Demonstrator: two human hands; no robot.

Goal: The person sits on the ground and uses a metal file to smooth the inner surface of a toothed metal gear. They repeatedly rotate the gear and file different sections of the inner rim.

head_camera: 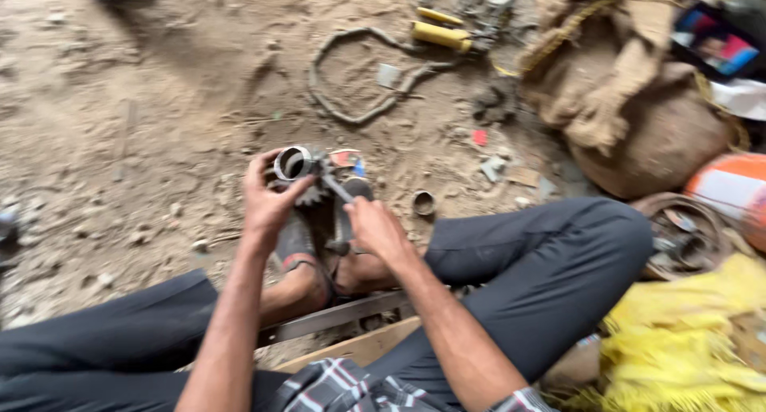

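Left hand fingers grasp the heavy, rigid gear by its sleeve; right hand clenches a tool against it.

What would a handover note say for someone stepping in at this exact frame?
Left hand: gripping the metal ring on top of the toothed gear, steadying it above the feet.
Right hand: closed on a slim metal tool whose tip rests against the gear.
Nearby: small loose ring on the dirt floor, yellow-handled tool and hose further out.
Done: gear held, tool applied. Left: ring and gear are not yet apart.
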